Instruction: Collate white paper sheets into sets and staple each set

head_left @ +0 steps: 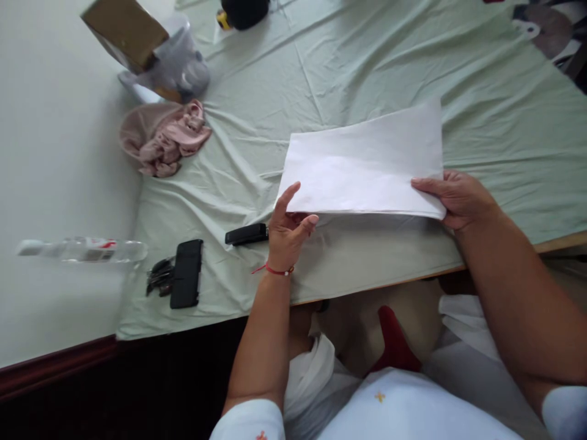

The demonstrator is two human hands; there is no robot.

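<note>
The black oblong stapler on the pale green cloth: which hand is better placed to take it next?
Probably the left hand: it is close beside the stapler, with thumb and forefinger apart. The right hand is farther away and holds the white rectangular paper sheets at their right end.

Lit softly, moderately; brightest on paper (358, 165), near black at lower left; faintly shadowed on cloth (348, 256) below; stretched toward edges
</note>
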